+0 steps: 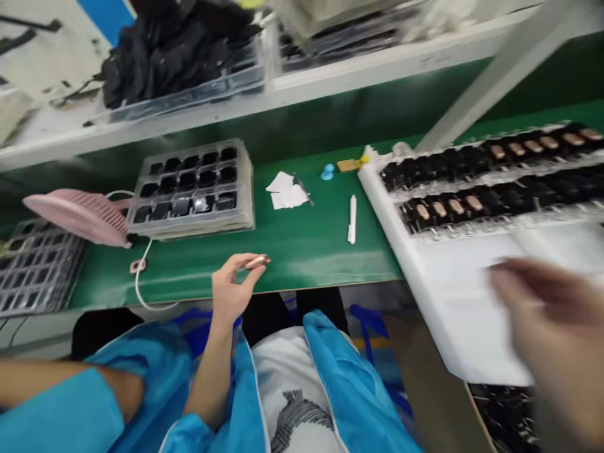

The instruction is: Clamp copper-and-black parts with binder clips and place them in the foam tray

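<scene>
Near the front edge of the green table, my left hand [234, 286] pinches a small rose-gold piece [256, 262] between thumb and fingers. On the right, my right hand [552, 321] is smeared by motion over the white foam tray [481, 296]. Its fingers look bent together, with a small dark bit at their tips that I cannot make out. Two rows of black watch-like pieces [500, 201] lie in that tray, several with rose-gold faces showing. Left of centre sits a stack of clear plastic trays [250, 207] with dark square pieces in their pockets.
A pink fan [80, 214] with a white cable stands at the left by more clear trays [38, 270]. White paper pieces [287, 190], a white pen [352, 220] and a blue item [327, 172] lie mid-table. A shelf [330, 78] crosses behind; another person's blue sleeve [70, 409] is lower left.
</scene>
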### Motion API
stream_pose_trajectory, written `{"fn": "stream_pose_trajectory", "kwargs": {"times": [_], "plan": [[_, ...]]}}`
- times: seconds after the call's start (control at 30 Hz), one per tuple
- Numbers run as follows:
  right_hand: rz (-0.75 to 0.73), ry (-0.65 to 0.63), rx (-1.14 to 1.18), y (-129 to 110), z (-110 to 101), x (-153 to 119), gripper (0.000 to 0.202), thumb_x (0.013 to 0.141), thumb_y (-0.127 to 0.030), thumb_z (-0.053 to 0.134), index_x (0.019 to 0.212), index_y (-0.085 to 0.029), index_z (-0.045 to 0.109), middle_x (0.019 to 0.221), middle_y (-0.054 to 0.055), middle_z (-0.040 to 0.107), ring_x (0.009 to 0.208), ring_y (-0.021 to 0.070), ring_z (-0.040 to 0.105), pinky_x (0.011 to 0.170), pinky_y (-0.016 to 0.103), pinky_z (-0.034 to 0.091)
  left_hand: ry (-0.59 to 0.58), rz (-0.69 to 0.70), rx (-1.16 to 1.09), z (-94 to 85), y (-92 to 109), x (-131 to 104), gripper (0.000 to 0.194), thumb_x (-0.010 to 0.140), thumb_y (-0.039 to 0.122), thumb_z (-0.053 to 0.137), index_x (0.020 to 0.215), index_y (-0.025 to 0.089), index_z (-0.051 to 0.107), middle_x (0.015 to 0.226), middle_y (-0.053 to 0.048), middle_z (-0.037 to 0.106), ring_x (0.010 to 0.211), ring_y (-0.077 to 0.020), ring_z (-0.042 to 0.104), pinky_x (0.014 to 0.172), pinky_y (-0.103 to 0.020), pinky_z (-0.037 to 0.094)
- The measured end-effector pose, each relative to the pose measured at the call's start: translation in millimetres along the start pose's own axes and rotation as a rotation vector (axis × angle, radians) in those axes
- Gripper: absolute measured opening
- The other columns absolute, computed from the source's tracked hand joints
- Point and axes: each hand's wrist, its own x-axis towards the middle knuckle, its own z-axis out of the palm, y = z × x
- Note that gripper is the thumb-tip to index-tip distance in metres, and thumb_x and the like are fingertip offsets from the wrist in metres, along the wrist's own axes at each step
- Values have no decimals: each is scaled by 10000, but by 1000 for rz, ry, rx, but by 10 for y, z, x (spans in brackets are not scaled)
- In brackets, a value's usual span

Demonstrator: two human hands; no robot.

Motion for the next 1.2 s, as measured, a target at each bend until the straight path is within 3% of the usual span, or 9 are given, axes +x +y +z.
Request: {"fn": "stream_pose_trajectory", "kwargs": {"times": [0.1,0.17,0.3,0.63,0.73,0.87,0.97,1.1,1.2], "plan": [[112,-681,714,-910,546,-915,328,874,-504,723,1177,-388,676,1075,85,740,899,301,716,785,515,609,0,82,-111,133,176,-111,136,806,233,823,927,201,771,910,-65,766,873,-225,753,813,-344,602],[133,-759,1013,-1357,970,-1235,380,852,-459,760,1204,-349,669,1156,75,724,962,279,708,827,480,610,12,48,-245,178,237,-201,164,768,217,860,910,205,778,890,-61,758,840,-219,749,782,-335,601],[88,-671,1188,-1739,1428,-1289,197,848,-462,770,937,-289,736,986,62,723,959,260,683,879,444,578,40,-41,-520,139,206,-288,170,779,220,861,936,238,796,866,-43,777,820,-196,747,798,-322,599],[248,-640,1219,-2029,1495,-1651,265,844,-494,779,821,-262,651,815,32,658,781,213,654,730,361,575,343,216,-252,-27,191,-393,145,864,110,742,955,220,764,866,-33,756,816,-174,705,771,-312,567],[219,-797,1197,-2024,1544,-1568,233,857,-480,770,889,-266,684,835,31,682,752,203,655,728,355,577,319,146,-255,-128,123,-395,86,872,139,742,927,205,752,869,-47,755,817,-184,710,763,-313,567],[41,-951,1054,-1918,1569,-1357,187,895,-448,735,965,-275,718,896,39,723,794,217,678,764,370,571,147,90,-198,-291,8,-374,52,858,179,766,903,203,777,859,-60,766,796,-189,715,744,-304,566],[14,-918,1015,-1877,1611,-1342,187,890,-445,739,873,-262,707,843,32,713,782,215,674,758,366,565,96,-3,-198,-304,-63,-371,67,839,211,795,905,207,801,876,-66,780,799,-185,724,747,-287,574],[184,-723,1062,-1926,1737,-1495,314,848,-556,722,812,-260,624,723,17,651,658,207,623,673,375,572,188,-264,-480,-118,-134,-385,232,777,277,859,990,202,806,949,-81,803,857,-206,762,815,-306,619],[175,-604,1033,-1958,1806,-1602,301,863,-537,702,818,-258,598,756,27,649,687,211,626,664,363,566,247,-330,-631,34,-169,-392,227,765,292,867,958,188,810,968,-95,805,869,-208,770,819,-300,628]]}}
